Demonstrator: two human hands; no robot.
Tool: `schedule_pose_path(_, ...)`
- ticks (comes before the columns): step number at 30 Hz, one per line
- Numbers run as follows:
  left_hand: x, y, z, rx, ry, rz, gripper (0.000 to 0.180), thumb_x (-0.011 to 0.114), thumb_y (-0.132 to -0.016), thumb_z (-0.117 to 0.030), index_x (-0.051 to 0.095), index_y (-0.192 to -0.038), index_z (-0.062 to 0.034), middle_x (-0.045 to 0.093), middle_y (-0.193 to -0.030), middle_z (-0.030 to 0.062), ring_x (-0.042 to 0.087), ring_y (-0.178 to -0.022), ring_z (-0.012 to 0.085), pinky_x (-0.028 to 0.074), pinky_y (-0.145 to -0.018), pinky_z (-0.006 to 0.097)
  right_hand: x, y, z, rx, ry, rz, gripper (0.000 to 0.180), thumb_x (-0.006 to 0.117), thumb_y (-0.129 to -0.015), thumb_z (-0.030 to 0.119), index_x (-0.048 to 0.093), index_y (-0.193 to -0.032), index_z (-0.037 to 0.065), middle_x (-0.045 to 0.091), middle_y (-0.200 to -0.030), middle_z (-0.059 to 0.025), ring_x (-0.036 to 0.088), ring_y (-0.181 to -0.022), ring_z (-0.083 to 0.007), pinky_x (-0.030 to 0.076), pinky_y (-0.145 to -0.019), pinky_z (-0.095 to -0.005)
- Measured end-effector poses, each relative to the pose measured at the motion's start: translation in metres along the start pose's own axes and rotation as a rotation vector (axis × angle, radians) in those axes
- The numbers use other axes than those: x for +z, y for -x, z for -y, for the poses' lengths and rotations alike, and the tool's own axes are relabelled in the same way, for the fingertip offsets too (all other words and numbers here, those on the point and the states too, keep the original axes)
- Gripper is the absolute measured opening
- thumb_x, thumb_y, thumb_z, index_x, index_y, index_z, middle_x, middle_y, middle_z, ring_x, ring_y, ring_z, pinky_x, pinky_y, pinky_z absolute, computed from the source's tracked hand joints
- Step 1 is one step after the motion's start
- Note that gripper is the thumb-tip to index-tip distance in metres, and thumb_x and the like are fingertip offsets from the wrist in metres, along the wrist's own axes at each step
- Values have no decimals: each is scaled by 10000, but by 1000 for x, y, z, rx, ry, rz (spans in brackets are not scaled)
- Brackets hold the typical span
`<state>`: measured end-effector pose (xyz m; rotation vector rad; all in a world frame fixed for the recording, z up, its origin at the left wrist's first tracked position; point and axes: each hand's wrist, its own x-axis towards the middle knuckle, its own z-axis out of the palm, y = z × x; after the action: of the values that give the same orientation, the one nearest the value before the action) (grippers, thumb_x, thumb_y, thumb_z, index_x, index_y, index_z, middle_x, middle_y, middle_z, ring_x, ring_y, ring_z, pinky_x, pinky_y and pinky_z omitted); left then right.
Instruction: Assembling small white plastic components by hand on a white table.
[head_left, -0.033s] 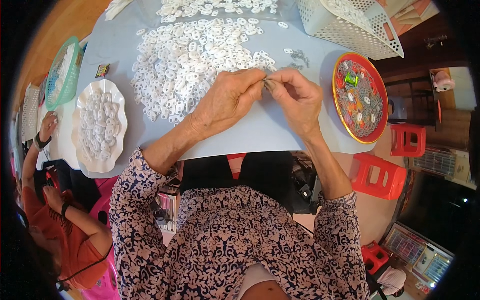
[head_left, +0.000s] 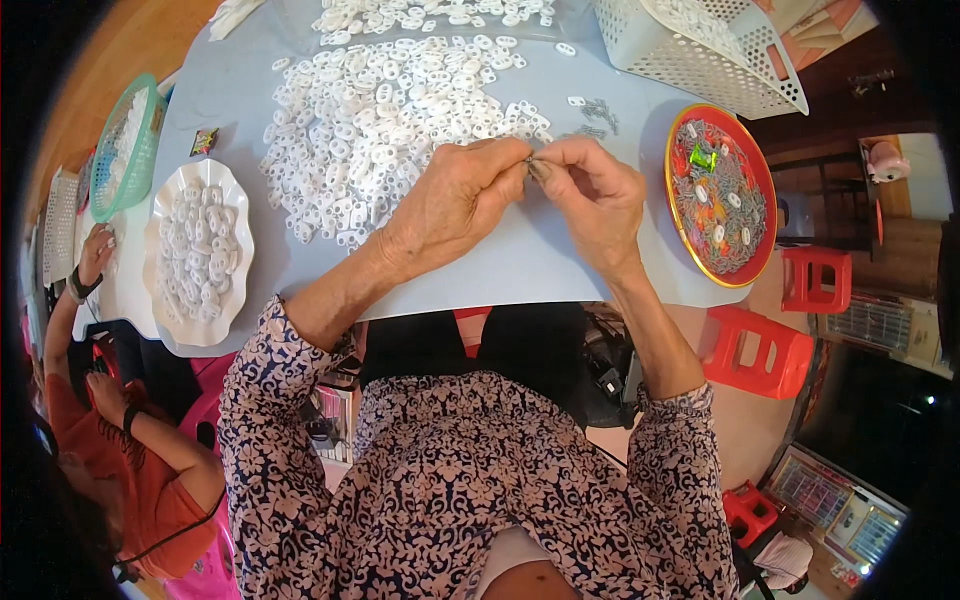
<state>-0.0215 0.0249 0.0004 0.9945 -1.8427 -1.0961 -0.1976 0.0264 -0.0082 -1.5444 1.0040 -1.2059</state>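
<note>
My left hand (head_left: 462,200) and my right hand (head_left: 592,200) meet fingertip to fingertip over the near middle of the table. Both are closed in a pinch, and what lies between the fingers is too small and too covered to name. Just beyond my left hand spreads a big heap of small white oval plastic pieces with two holes (head_left: 390,120). A few small grey metal pieces (head_left: 597,115) lie past my right hand. On the right stands a red, gold-rimmed tray (head_left: 672,190) holding many grey metal pieces, some white ovals and a green wrapper.
A white scalloped dish (head_left: 160,310) of white pieces stands at left, near a small dark packet (head_left: 204,141). A white perforated basket (head_left: 690,75) is at the far right. A green basket (head_left: 150,150) and a seated person in orange (head_left: 165,510) are at left. Red stools (head_left: 765,350) stand right.
</note>
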Motion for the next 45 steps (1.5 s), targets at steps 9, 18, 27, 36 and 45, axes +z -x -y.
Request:
schedule_pose_path(9, -7, -6, -5, -406, 579, 121, 225, 438, -919, -153, 574, -837, 7, 572, -676, 25, 520, -622, 95, 426, -609, 246, -2, 1, 9, 104, -148, 16, 46, 628, -835, -13, 623, -880, -21, 629, -786, -7, 544, -695, -50, 458, -633, -203)
schedule_pose_path(18, -1, -3, 2, -119, 196, 4, 131, 500, -903, -108, 601, -903, -24, 590, -688, 22, 509, -649, 69, 422, -574, 238, -4, 2, 5, 83, -8, -14, 92, 634, -852, 36, 648, -925, -18, 613, -762, 14, 517, -677, -31, 431, -605, -179)
schedule_pose_path(27, 3, 0, 2, -11, 55, -95, 110, 526, -870, -68, 598, -927, -8, 606, -692, 67, 548, -596, 113, 444, -537, 272, -3, 3, 2, 63, 6, 21, 106, 626, -871, 57, 645, -942, -20, 608, -775, -3, 492, -658, -44, 398, -573, -184)
schedule_pose_path(36, -2, -1, 1, -21, 126, -25, 151, 509, -888, -104, 605, -919, 9, 617, -690, 72, 561, -620, 127, 459, -583, 275, -4, 2, 0, -25, 71, 29, 65, 633, -847, 2, 627, -908, -20, 624, -824, -7, 544, -717, -50, 432, -623, -183)
schedule_pose_path(45, -6, -5, 4, -171, 347, 9, 223, 489, -930, -185, 638, -886, -25, 609, -687, 21, 480, -626, 87, 404, -595, 222, -3, 1, 2, 45, 84, -30, 43, 637, -801, -23, 621, -842, -26, 630, -771, -18, 562, -674, -62, 480, -617, -208)
